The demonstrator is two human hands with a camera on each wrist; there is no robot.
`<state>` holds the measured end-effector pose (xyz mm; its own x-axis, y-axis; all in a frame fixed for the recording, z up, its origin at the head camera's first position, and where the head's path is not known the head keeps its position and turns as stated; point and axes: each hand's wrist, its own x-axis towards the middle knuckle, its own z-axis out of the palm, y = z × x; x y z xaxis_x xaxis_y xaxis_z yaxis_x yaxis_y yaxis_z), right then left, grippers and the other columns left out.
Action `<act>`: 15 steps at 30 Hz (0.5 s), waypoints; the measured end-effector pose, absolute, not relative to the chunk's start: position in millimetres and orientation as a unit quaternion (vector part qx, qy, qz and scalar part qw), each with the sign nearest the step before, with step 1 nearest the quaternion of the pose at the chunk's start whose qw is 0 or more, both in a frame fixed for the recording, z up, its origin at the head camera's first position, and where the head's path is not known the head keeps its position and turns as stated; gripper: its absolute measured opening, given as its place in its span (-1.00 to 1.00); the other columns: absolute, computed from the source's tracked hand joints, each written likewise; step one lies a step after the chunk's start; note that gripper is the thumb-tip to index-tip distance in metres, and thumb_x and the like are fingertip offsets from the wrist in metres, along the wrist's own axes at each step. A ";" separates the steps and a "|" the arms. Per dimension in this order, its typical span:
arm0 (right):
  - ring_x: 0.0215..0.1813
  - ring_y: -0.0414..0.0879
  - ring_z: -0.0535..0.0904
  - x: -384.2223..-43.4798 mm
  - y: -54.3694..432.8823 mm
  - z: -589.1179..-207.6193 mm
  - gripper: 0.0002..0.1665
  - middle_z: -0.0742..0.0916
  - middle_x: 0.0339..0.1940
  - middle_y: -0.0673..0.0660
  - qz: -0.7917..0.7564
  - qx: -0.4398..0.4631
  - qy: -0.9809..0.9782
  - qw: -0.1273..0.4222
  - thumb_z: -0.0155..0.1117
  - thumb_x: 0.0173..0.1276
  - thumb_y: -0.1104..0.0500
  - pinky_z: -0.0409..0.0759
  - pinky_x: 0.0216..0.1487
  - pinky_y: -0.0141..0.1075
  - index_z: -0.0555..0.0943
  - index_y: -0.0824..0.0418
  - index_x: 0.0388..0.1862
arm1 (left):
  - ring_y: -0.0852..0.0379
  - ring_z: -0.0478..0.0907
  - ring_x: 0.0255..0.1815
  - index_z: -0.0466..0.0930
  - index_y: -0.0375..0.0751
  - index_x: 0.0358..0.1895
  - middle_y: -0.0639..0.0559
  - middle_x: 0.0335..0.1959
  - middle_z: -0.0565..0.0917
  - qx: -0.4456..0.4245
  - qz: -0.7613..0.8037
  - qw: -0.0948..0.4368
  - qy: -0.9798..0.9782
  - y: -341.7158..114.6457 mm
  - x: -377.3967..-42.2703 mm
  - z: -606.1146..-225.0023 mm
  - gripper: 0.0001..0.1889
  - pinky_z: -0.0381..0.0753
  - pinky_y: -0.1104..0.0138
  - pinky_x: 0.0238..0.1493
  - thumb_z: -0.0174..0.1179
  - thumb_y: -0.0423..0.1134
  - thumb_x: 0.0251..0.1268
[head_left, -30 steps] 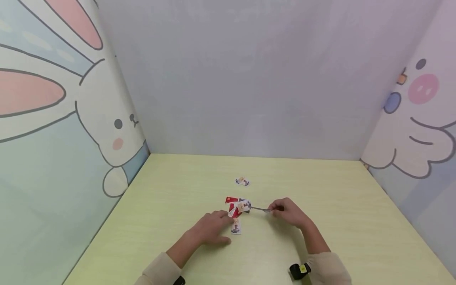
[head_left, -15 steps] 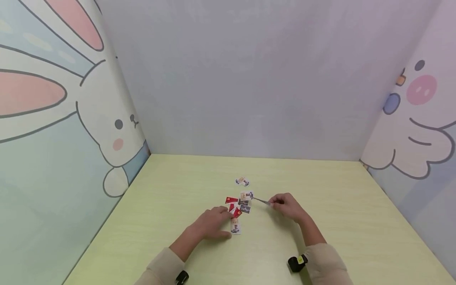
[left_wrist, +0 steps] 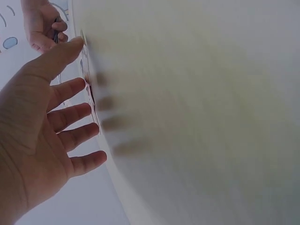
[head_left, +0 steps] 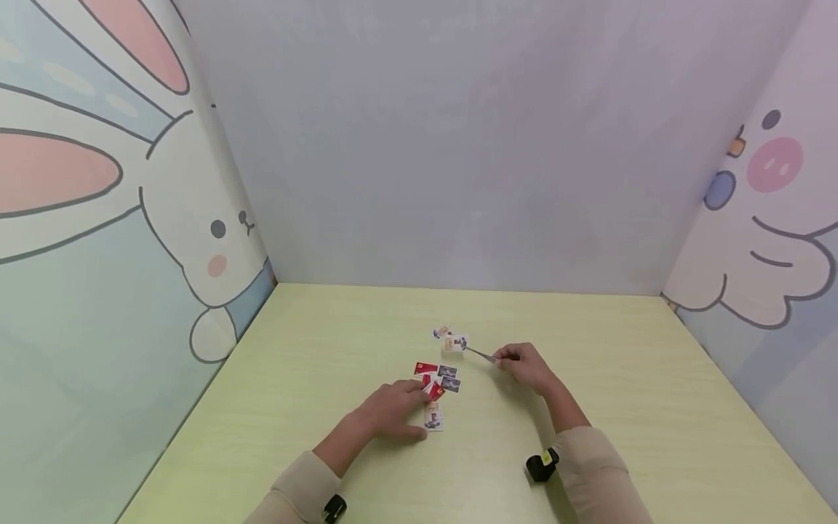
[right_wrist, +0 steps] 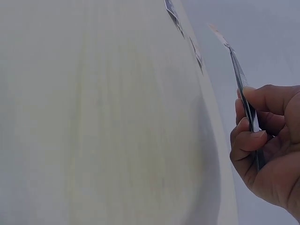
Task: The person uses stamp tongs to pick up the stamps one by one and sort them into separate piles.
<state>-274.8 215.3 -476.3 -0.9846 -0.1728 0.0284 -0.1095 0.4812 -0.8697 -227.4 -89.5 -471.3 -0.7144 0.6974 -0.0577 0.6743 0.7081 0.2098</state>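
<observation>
Okay, right fingers (right_wrist: 269, 97) pinch tweezers (right_wrist: 239, 70) gripping a pale card (head_left: 454, 342) raised off the worktop (head_left: 609, 364) beside the far card (head_left: 441, 332), seemingly mid-transfer; left fingers (left_wrist: 75, 112) spread at the near cards (head_left: 449, 383), probably still to do.

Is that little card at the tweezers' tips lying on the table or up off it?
Off it: the right wrist view shows the card at the tips of the tweezers, with a gap between it and the table.
</observation>
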 end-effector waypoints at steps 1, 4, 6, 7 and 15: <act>-0.50 -0.09 0.34 -276.7 215.1 -475.9 -0.87 0.54 -0.53 0.08 -0.505 -0.081 0.859 0.031 0.14 0.26 0.39 0.33 -0.52 -0.29 0.62 0.41 -0.26 | 0.05 0.32 0.24 0.51 -0.02 0.16 0.05 0.19 0.45 0.376 0.086 0.067 0.920 -89.4 -227.5 -471.8 -0.43 0.35 0.14 0.15 0.26 0.15 0.08; -0.50 -0.09 0.34 -281.9 213.4 -474.5 -0.87 0.54 -0.54 0.08 -0.507 -0.076 0.858 0.031 0.14 0.25 0.40 0.33 -0.52 -0.30 0.62 0.41 -0.27 | 0.05 0.33 0.24 0.51 -0.02 0.15 0.05 0.19 0.46 0.384 0.081 0.061 0.918 -89.7 -228.3 -473.7 -0.43 0.35 0.13 0.14 0.25 0.15 0.08; -0.50 -0.09 0.34 -284.5 212.1 -474.1 -0.86 0.55 -0.53 0.08 -0.509 -0.070 0.857 0.032 0.15 0.25 0.39 0.33 -0.52 -0.30 0.62 0.41 -0.27 | 0.05 0.33 0.23 0.51 -0.02 0.16 0.05 0.19 0.46 0.386 0.075 0.055 0.918 -90.5 -228.7 -474.7 -0.42 0.36 0.13 0.14 0.24 0.16 0.09; -0.50 -0.09 0.34 -285.8 211.6 -474.3 -0.86 0.55 -0.53 0.09 -0.510 -0.066 0.857 0.032 0.15 0.25 0.39 0.33 -0.52 -0.30 0.62 0.41 -0.27 | 0.04 0.33 0.23 0.51 -0.03 0.16 0.04 0.19 0.46 0.386 0.074 0.052 0.918 -90.8 -228.8 -475.2 -0.42 0.36 0.13 0.14 0.24 0.16 0.09; -0.48 -0.09 0.36 -295.4 210.2 -482.4 -0.85 0.57 -0.49 0.10 -0.499 -0.046 0.865 0.032 0.15 0.24 0.39 0.35 -0.49 -0.29 0.62 0.42 -0.26 | 0.04 0.34 0.21 0.52 -0.02 0.16 0.01 0.17 0.47 0.380 0.076 0.051 0.920 -93.7 -228.0 -475.5 -0.43 0.36 0.14 0.14 0.24 0.16 0.09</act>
